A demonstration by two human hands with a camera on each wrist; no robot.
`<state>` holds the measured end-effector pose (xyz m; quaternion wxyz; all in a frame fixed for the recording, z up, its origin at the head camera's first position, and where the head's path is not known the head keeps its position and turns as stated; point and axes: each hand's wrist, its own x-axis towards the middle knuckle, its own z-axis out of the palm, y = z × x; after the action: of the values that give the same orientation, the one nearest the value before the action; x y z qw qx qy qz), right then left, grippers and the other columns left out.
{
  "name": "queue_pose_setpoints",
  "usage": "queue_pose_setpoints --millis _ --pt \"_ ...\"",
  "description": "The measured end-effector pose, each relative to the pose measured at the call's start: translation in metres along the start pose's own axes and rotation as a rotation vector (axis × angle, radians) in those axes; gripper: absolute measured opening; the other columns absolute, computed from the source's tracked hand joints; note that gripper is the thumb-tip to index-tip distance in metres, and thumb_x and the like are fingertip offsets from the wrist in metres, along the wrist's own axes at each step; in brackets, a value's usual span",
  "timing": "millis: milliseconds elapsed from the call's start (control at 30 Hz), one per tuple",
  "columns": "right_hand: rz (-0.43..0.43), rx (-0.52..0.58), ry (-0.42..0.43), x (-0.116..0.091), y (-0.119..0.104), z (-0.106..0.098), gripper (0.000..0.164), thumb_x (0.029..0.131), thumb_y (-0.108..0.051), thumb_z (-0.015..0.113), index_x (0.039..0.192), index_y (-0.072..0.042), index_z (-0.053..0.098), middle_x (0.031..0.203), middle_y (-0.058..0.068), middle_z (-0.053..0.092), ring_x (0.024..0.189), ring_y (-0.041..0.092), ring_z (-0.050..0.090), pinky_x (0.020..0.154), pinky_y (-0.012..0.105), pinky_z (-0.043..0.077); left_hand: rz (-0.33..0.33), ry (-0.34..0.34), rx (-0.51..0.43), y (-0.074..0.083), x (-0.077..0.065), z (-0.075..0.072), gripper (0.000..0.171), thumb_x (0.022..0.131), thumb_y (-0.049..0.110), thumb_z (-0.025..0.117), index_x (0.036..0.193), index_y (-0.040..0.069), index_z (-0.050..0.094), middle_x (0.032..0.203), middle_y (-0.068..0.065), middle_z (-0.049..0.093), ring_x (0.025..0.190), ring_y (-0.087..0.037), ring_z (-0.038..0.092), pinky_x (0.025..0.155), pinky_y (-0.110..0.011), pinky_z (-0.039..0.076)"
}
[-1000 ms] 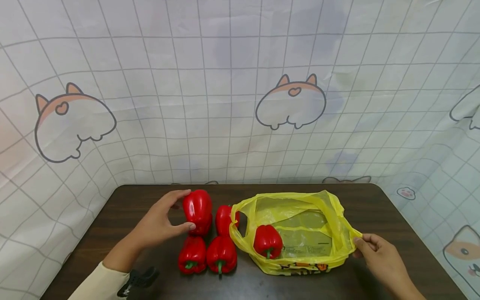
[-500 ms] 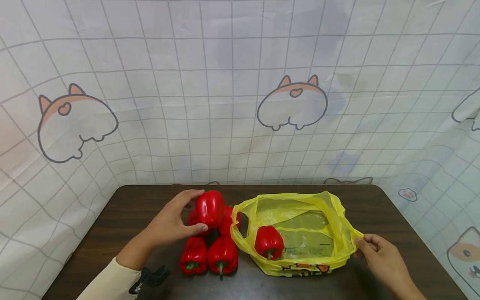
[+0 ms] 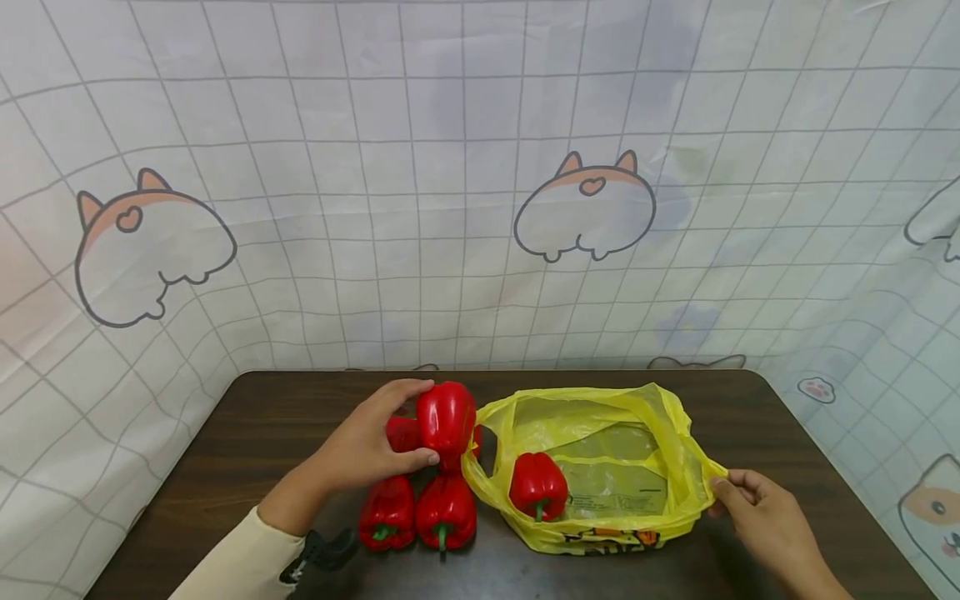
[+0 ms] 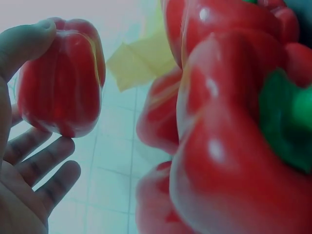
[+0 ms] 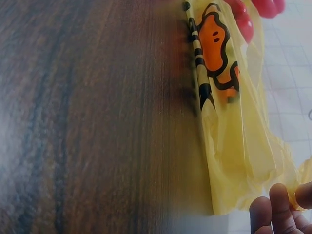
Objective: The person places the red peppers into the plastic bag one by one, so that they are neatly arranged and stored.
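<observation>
My left hand (image 3: 360, 446) grips a red bell pepper (image 4: 61, 83) between thumb and fingers, holding it above the other peppers, just left of the bag. The yellow plastic bag (image 3: 682, 483) lies with its mouth spread wide. At its right edge, my right hand (image 3: 768, 517) pinches the plastic between thumb and fingers. Inside the bag, near its left side, sits one bell pepper (image 3: 538, 485). Two peppers stand in front on the table, a left one (image 3: 387, 512) and a right one (image 3: 446, 510). Behind them, another pepper (image 3: 402, 433) is partly hidden.
Everything rests on a dark wood-grain table (image 3: 300, 408). A white grid-patterned cloth (image 3: 420, 208) with cartoon animals hangs behind it and along the sides. Orange and black print (image 5: 213, 44) marks the front of the bag.
My left hand has carried the held pepper rightward, from above the back-left pepper to beside the bag's left rim. My right hand stays at the bag's right edge.
</observation>
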<state>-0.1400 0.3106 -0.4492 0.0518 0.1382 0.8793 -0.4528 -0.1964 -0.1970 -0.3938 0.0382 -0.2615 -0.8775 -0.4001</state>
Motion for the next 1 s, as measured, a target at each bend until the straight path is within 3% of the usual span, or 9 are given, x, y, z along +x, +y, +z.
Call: queue_pose_setpoints --millis 300,467,1000 --pt "0.008 -0.004 -0.007 0.0 -0.001 0.0 0.063 0.105 -0.051 0.051 0.134 0.004 0.053 0.091 0.004 0.071 0.074 0.022 0.057 0.058 0.031 0.048 0.025 -0.019 0.054 0.009 0.007 0.009 0.085 0.08 0.038 0.089 0.152 0.024 0.046 0.15 0.001 0.047 0.124 -0.025 0.053 0.095 -0.054 0.053" --pt "0.01 -0.011 -0.009 0.001 -0.002 0.0 0.063 0.105 -0.051 0.05 0.135 0.005 0.052 0.091 0.003 0.071 0.075 0.022 0.057 0.059 0.031 0.048 0.028 -0.024 0.058 0.015 0.011 0.012 0.084 0.08 0.036 0.089 0.151 0.025 0.047 0.149 0.004 0.047 0.118 -0.02 0.054 0.092 -0.05 0.054" --pt "0.007 -0.004 -0.017 0.0 -0.003 0.001 0.064 0.105 -0.052 0.05 0.135 0.005 0.052 0.091 0.004 0.071 0.074 0.022 0.056 0.059 0.031 0.047 0.101 -0.065 0.048 0.025 0.027 0.028 0.083 0.08 0.036 0.089 0.15 0.02 0.048 0.148 0.004 0.049 0.13 -0.024 0.051 0.096 -0.048 0.054"
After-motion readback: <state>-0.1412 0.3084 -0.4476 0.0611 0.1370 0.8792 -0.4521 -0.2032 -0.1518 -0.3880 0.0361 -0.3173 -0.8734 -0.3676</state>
